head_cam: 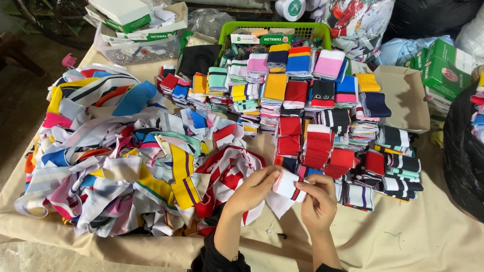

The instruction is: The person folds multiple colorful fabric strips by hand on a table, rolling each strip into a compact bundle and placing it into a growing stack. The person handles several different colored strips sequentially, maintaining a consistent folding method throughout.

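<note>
My left hand (252, 190) and my right hand (318, 200) together hold a white knit band with a red stripe (287, 185) just above the cloth-covered table (423, 236). The fingers of both hands pinch its edges, and a white tail of it hangs below between the wrists. Left of my hands lies a big loose heap of coloured striped bands (121, 156). Behind and to the right stand stacks of folded bands (312, 121) in red, white, blue, yellow and pink.
A green plastic basket (275, 27) stands at the back, with cardboard boxes (133, 20) to its left. An open brown carton (406, 95) and green boxes (446, 65) sit at the right, next to a black bag (464, 156).
</note>
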